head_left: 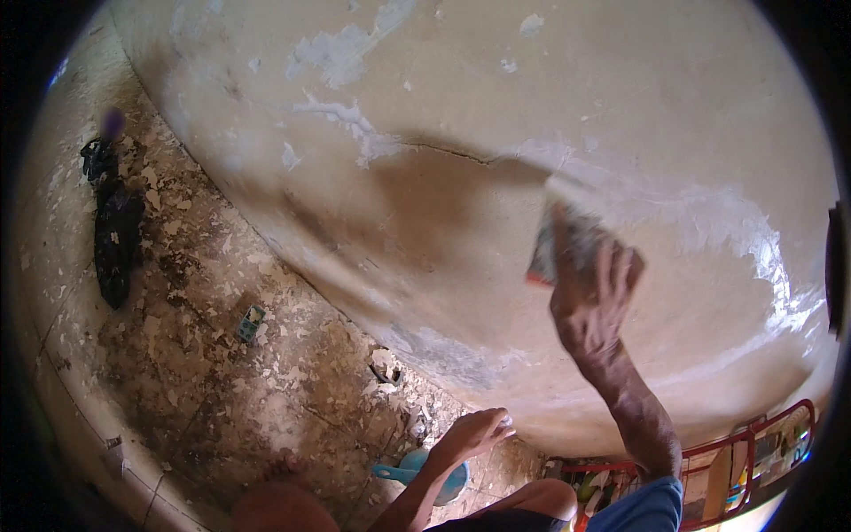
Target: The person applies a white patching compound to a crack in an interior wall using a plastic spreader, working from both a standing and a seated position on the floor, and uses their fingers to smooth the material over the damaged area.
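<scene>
My right hand is raised in front of the wall. It is closed on a broad, flat putty knife smeared grey and white, with a reddish edge at its lower left. The knife's upper edge is against the wall or very near it, blurred by motion. A dark crack and white filler patches run along the beige wall. Lower down, my left hand hangs near my knee with its fingers curled together; what they hold, if anything, is hidden. Beneath that wrist is a light-blue plastic dipper with a handle.
Paint flakes litter the dirty tiled floor. A black plastic bag lies at the far left, and a small green box lies nearer. A red metal rack with assorted items stands at lower right. My bare foot is below.
</scene>
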{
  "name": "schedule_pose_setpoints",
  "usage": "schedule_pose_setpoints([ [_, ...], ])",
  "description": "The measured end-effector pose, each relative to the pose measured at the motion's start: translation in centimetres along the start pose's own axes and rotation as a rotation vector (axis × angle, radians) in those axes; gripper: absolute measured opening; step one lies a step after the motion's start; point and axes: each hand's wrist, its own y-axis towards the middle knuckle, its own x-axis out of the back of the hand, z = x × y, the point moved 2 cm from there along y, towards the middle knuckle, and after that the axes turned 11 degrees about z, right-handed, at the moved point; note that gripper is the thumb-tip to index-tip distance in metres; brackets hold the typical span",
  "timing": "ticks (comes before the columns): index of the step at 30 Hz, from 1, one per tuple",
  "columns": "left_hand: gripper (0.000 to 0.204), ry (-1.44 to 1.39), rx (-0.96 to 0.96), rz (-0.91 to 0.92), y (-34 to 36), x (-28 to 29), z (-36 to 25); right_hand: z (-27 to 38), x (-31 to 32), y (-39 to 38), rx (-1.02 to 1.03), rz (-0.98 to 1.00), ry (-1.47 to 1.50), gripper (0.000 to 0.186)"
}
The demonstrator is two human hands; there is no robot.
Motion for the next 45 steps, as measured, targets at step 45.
schedule_pose_setpoints([
  [45,0.031,0.045,0.021,-0.054,-0.9,0.8,0.8,7.9,-2.5,1.0,0.207,0.177,0.148,0.061],
])
